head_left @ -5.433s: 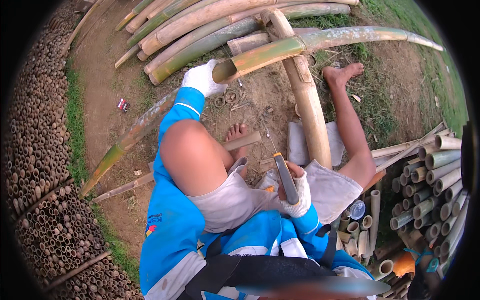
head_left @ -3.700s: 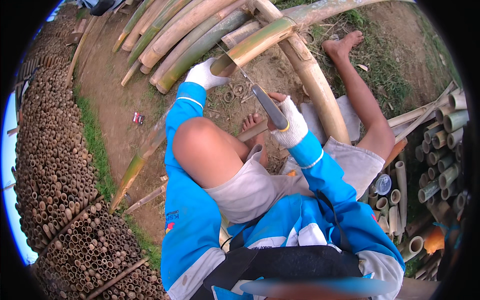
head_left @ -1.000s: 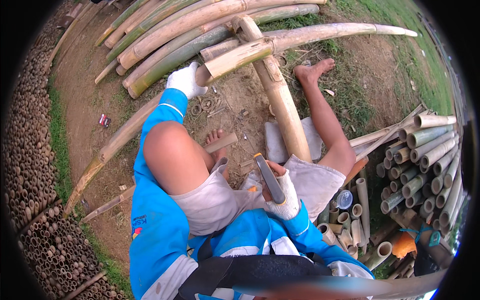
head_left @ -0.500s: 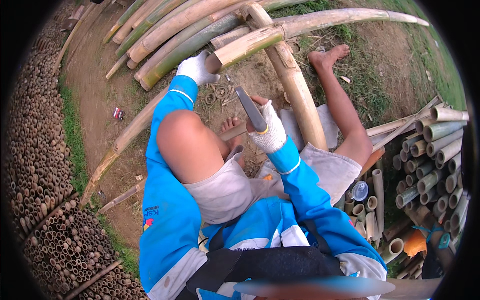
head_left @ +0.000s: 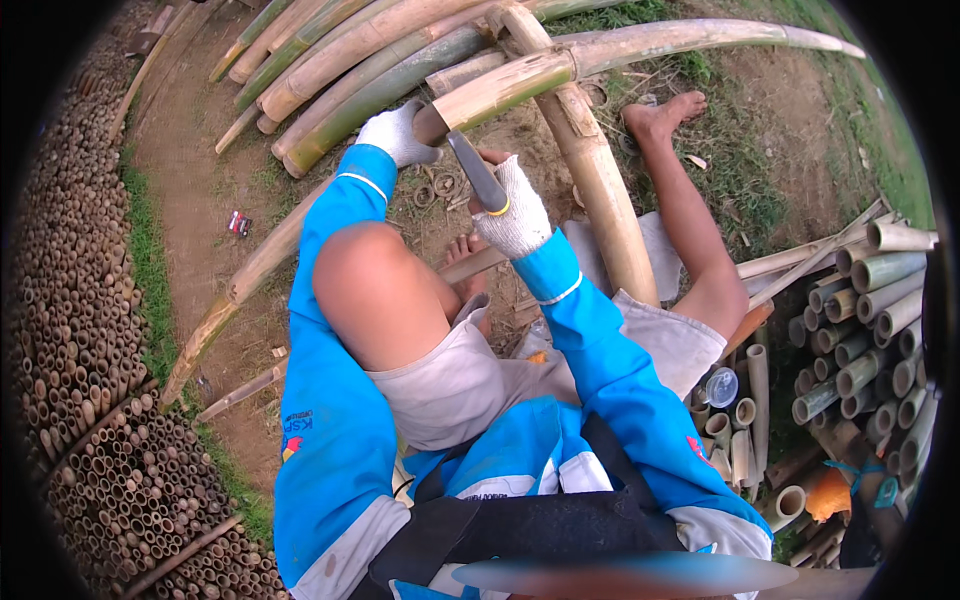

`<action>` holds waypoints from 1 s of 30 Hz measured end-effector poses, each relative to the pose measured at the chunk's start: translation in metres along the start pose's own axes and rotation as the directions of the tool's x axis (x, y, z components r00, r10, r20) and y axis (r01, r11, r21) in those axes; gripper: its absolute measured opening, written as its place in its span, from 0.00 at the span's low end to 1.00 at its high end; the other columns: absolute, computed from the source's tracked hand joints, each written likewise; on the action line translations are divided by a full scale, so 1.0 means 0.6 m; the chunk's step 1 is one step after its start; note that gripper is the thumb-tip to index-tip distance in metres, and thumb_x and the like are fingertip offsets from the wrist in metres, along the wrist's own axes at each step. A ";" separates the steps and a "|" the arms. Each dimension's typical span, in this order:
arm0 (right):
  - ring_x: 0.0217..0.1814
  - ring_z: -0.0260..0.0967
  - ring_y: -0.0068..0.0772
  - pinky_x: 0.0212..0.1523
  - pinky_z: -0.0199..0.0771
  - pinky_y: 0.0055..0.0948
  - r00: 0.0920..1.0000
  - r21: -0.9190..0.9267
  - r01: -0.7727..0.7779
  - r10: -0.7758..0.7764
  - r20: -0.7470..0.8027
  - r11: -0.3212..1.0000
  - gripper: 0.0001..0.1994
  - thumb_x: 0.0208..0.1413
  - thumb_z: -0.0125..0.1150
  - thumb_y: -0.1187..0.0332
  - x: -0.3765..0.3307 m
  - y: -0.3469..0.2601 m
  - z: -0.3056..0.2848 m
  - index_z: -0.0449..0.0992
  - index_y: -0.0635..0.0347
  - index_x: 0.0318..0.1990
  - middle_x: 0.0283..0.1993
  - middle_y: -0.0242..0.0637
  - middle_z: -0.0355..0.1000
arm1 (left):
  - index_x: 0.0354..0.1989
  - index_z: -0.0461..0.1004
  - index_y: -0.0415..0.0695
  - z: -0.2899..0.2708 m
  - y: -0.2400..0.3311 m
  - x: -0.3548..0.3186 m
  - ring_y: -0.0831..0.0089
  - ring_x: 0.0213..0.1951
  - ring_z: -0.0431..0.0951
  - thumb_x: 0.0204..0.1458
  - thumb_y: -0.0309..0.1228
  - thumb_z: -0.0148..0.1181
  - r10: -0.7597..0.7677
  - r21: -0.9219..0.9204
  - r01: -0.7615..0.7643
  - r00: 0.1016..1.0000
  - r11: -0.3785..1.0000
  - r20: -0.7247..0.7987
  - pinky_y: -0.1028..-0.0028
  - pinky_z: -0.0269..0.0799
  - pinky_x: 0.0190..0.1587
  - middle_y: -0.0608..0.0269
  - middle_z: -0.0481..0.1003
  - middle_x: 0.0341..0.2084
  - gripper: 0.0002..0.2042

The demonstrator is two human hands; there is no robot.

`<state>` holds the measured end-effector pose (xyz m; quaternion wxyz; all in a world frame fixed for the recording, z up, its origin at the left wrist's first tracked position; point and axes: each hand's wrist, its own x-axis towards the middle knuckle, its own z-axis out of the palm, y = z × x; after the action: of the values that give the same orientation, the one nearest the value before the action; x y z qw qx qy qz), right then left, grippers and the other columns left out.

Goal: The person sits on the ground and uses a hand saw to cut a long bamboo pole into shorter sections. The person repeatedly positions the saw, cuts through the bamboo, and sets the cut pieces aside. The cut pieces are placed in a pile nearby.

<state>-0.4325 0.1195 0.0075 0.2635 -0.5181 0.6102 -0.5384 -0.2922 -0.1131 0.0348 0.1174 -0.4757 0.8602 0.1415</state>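
Raised again, right hand (head_left: 512,212) sets knife (head_left: 474,170) at bamboo pole (head_left: 505,88) end.

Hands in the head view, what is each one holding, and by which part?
The right hand grips a knife by its handle. The left hand grips the cut end of a bamboo pole.

The person wears white knit gloves on the left hand (head_left: 398,135) and right hand (head_left: 514,210), a bright blue long-sleeved top with white cuff stripes, pale grey shorts, and goes barefoot.
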 end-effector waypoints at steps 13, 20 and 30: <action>0.41 0.78 0.32 0.44 0.79 0.29 0.994 0.104 -0.098 0.092 0.058 0.990 0.33 0.56 0.68 0.80 -0.253 -0.060 -0.139 0.67 0.58 0.70 0.51 0.38 0.77 | 0.63 0.73 0.50 0.013 0.000 0.012 0.42 0.53 0.85 0.35 0.55 0.78 -0.015 0.061 0.018 0.999 0.998 -0.051 0.53 0.81 0.61 0.41 0.83 0.53 0.43; 0.49 0.80 0.49 0.51 0.81 0.40 0.986 0.035 -0.156 0.153 0.072 0.987 0.33 0.53 0.67 0.78 -0.066 0.055 -0.007 0.67 0.56 0.69 0.49 0.47 0.77 | 0.61 0.74 0.48 0.009 -0.005 0.004 0.43 0.54 0.84 0.37 0.55 0.77 0.026 0.029 -0.025 0.999 0.999 -0.041 0.52 0.81 0.61 0.42 0.84 0.53 0.41; 0.44 0.79 0.32 0.45 0.79 0.33 0.925 0.093 -0.369 0.356 0.133 0.925 0.33 0.55 0.67 0.77 -0.329 -0.079 -0.187 0.68 0.55 0.70 0.47 0.36 0.77 | 0.63 0.71 0.47 0.011 -0.003 0.015 0.40 0.54 0.84 0.38 0.57 0.76 -0.010 0.072 0.010 1.000 0.997 0.003 0.52 0.81 0.60 0.40 0.83 0.53 0.43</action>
<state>-0.4504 0.3486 0.0366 0.4228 -0.4097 0.6470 -0.4845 -0.2949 -0.1189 0.0254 0.1366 -0.4751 0.8622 0.1104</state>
